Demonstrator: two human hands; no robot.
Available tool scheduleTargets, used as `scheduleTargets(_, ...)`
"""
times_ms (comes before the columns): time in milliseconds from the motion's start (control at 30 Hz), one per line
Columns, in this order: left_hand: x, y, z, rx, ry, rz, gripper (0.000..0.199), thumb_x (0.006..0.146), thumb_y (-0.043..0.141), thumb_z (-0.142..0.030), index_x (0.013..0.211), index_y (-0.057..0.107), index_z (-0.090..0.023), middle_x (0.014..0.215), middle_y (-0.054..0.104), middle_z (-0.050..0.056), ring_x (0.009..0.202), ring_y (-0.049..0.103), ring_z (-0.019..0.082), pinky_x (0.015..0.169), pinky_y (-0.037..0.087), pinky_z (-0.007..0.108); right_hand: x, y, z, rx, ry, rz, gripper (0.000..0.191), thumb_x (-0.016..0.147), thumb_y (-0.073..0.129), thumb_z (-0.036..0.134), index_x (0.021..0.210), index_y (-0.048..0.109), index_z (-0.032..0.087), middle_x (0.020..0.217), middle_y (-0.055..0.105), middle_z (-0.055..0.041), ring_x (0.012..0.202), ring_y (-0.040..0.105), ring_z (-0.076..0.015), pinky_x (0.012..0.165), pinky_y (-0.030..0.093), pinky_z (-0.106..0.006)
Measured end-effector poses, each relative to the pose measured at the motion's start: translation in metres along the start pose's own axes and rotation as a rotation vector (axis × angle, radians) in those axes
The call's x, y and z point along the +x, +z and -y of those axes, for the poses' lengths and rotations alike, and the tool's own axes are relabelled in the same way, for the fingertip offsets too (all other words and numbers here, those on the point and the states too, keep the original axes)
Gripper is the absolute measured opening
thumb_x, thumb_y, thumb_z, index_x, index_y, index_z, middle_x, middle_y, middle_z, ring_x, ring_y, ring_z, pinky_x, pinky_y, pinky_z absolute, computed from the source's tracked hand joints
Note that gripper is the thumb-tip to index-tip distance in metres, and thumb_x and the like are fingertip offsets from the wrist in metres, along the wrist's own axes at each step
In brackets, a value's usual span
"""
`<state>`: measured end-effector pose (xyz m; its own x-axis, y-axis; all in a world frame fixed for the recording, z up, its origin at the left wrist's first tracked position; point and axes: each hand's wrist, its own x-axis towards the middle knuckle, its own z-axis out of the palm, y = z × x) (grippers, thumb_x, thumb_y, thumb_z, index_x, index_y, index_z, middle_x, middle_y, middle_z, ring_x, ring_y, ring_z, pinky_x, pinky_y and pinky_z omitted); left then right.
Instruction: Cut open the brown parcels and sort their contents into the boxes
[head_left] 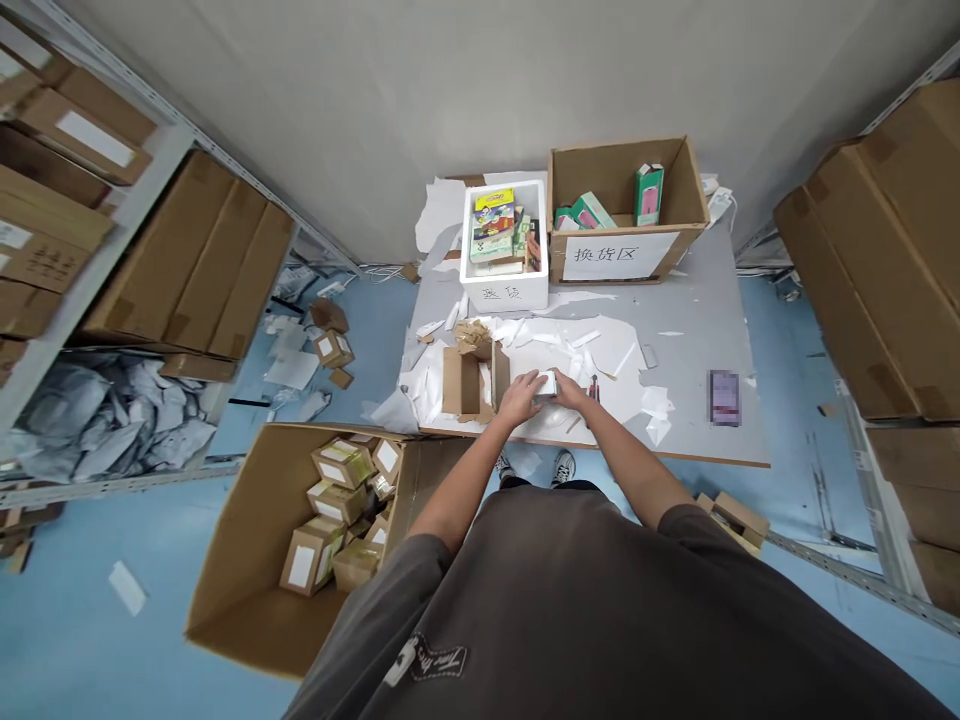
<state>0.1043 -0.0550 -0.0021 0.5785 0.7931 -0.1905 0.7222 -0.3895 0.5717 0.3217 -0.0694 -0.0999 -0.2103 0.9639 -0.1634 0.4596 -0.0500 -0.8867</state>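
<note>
Near the front edge of the table, my left hand (520, 399) and my right hand (570, 390) hold a small white box (547, 384) between them. The fingers of both hands are closed on its sides. Just left of my left hand stands an opened small cardboard box (469, 386) with torn flaps and some white material inside. A dark and red slim tool (594, 388) lies right beside my right hand. Scraps of white paper (611, 340) are scattered around and behind the hands.
Behind stand a white foam bin (506, 292) of packets and a labelled carton (667, 257) with green boxes. A phone-like item (724, 398) lies at the table's right. A large carton (247, 540) of parcels is at lower left; shelves (176, 150) flank the table.
</note>
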Motion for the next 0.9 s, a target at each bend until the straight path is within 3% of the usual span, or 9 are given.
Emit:
scheduleTargets(167,0.021,-0.023,-0.004,-0.027,-0.038,0.01,0.039,0.101,0.069,-0.029,0.14,0.074,-0.025,0.142,0.074,0.01,0.131,0.068,0.032,0.112,0.054,0.041,0.001,-0.006,0.013,0.005,0.07,0.039,0.065,0.068,0.084,0.025,0.128,0.06,0.025,0.111,0.075,-0.0032,0.104,0.072,-0.029,0.092,0.058,-0.04)
scheduleTargets(267,0.035,-0.034,-0.002,-0.126,-0.149,-0.019,0.042,0.107,0.061,-0.034,0.148,0.068,-0.027,0.126,0.08,0.009,0.115,0.075,0.029,0.105,0.056,0.038,-0.005,-0.003,0.019,-0.016,0.115,-0.001,0.069,0.066,0.083,0.018,0.131,0.06,0.022,0.116,0.076,-0.0071,0.109,0.072,-0.0322,0.095,0.057,-0.041)
scheduleTargets(333,0.046,-0.038,-0.004,-0.137,-0.234,-0.078,0.055,0.104,0.066,-0.03,0.158,0.058,-0.027,0.129,0.078,0.009,0.107,0.076,0.028,0.102,0.057,0.038,-0.006,-0.001,0.021,-0.026,0.148,-0.017,0.069,0.065,0.081,0.014,0.131,0.059,0.02,0.118,0.076,-0.0096,0.111,0.071,-0.0339,0.096,0.057,-0.041)
scheduleTargets(433,0.056,-0.038,-0.009,-0.041,-0.228,-0.188,0.057,0.098,0.069,-0.019,0.154,0.061,-0.024,0.146,0.069,0.013,0.123,0.07,0.029,0.108,0.055,0.039,-0.006,0.0,0.021,-0.032,0.169,0.003,0.069,0.065,0.079,0.014,0.131,0.059,0.02,0.119,0.075,-0.0095,0.11,0.071,-0.0334,0.097,0.056,-0.041)
scheduleTargets(533,0.055,-0.033,-0.013,0.058,-0.036,-0.057,0.041,0.097,0.059,-0.011,0.132,0.075,-0.025,0.142,0.071,0.01,0.135,0.063,0.028,0.111,0.052,0.037,-0.004,-0.001,0.02,-0.029,0.166,0.024,0.069,0.068,0.079,0.019,0.133,0.056,0.022,0.12,0.074,-0.0087,0.108,0.071,-0.0315,0.096,0.056,-0.041)
scheduleTargets(633,0.049,-0.031,-0.013,0.044,0.073,0.116,0.039,0.095,0.058,-0.013,0.127,0.078,-0.025,0.136,0.074,0.008,0.126,0.068,0.026,0.108,0.054,0.036,-0.004,-0.002,0.018,-0.034,0.157,0.039,0.068,0.07,0.08,0.025,0.133,0.055,0.024,0.118,0.074,-0.0071,0.104,0.07,-0.0299,0.092,0.056,-0.039)
scheduleTargets(800,0.042,-0.039,-0.007,0.001,0.062,0.122,0.02,0.09,0.071,-0.031,0.106,0.077,-0.022,0.112,0.079,0.01,0.104,0.074,0.029,0.098,0.057,0.038,-0.004,0.0,0.017,-0.074,0.188,0.019,0.064,0.069,0.082,0.029,0.128,0.055,0.027,0.109,0.074,-0.0029,0.098,0.071,-0.0288,0.088,0.057,-0.039)
scheduleTargets(900,0.04,-0.046,0.004,-0.046,0.039,0.118,0.024,0.086,0.069,-0.025,0.109,0.076,-0.024,0.106,0.08,0.007,0.102,0.075,0.03,0.098,0.058,0.041,-0.004,0.003,0.016,-0.077,0.214,0.011,0.065,0.069,0.082,0.027,0.128,0.054,0.026,0.109,0.074,-0.0046,0.1,0.072,-0.0307,0.088,0.057,-0.041)
